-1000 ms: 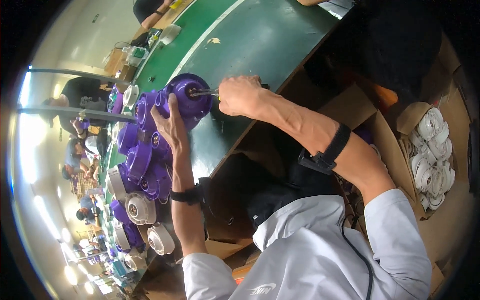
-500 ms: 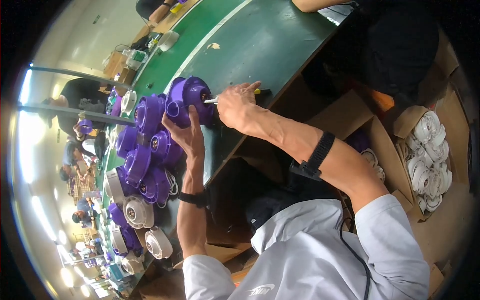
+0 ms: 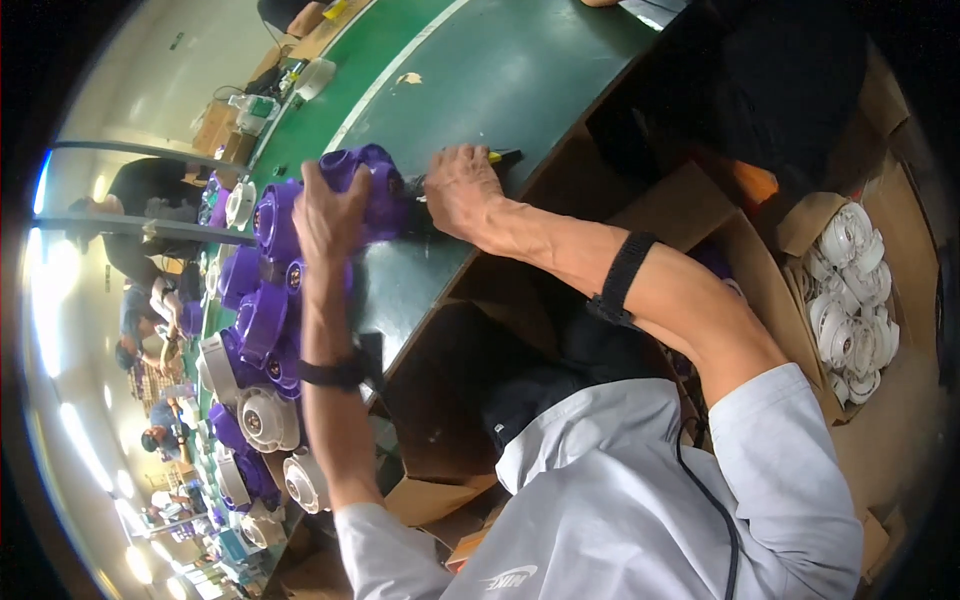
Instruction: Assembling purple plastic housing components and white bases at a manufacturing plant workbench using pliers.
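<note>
Toward the left of the bench, a purple round plastic housing (image 3: 380,195) is slightly smeared by motion. My left hand (image 3: 330,215) is closed on its near left side, thumb and fingers bent over the rim. Just to its right, my right hand (image 3: 463,192) is held low over the bench with its fingers curled in. Whatever it holds is hidden by the fingers. Beside its knuckles lies a yellow and black hand tool (image 3: 505,157). More purple housings (image 3: 262,318) crowd the bench to the left of my left forearm.
White round housings (image 3: 268,420) stand along the bench's near left end. The green bench top (image 3: 500,80) stretches away to the far right. Below its edge, an open carton (image 3: 900,300) holds many white parts (image 3: 850,300). Other people work further off at the left.
My left hand has shifted left and turned over the purple housing, fingers now on its upper side. The right hand has drawn slightly away from it; the thin white piece at its fingers no longer shows.
</note>
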A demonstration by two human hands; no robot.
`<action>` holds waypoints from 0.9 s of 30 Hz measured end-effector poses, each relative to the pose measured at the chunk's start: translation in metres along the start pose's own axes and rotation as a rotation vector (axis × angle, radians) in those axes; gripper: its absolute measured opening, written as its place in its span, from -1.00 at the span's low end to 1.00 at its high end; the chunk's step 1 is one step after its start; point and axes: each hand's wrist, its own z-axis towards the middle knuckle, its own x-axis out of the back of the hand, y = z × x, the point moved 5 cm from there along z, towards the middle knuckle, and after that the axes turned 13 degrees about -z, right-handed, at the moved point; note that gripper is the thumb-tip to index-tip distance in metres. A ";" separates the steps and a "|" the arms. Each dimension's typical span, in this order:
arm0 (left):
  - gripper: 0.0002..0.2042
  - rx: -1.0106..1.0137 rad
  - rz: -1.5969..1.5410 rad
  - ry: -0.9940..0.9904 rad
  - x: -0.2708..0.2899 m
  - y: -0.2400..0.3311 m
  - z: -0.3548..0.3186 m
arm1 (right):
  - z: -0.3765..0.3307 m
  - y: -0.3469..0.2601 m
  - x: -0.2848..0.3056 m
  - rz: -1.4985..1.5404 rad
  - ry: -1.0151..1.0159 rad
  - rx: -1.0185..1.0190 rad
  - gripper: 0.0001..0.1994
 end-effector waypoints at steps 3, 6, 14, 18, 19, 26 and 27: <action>-0.32 0.044 0.230 -0.336 -0.008 -0.011 0.050 | -0.010 -0.005 -0.006 0.010 0.098 0.049 -0.64; -0.20 0.249 0.182 -0.728 -0.017 0.000 0.051 | -0.005 -0.002 -0.003 0.106 0.140 0.038 -0.64; -0.35 0.000 -0.231 0.375 -0.007 0.006 -0.071 | -0.009 0.013 0.012 0.201 -0.049 0.129 -0.58; -0.46 0.051 -0.212 0.238 -0.007 0.010 -0.056 | -0.008 0.017 0.000 0.226 -0.055 0.079 -0.59; -0.49 0.142 -0.115 0.074 -0.008 0.020 -0.041 | -0.011 0.021 -0.008 0.152 0.008 0.068 -0.60; -0.41 0.317 0.020 -0.784 -0.026 -0.006 0.061 | -0.006 0.013 -0.009 0.123 0.126 0.018 -0.67; -0.34 0.226 0.183 -0.589 -0.025 0.004 0.062 | -0.005 0.017 -0.012 0.123 0.142 -0.009 -0.66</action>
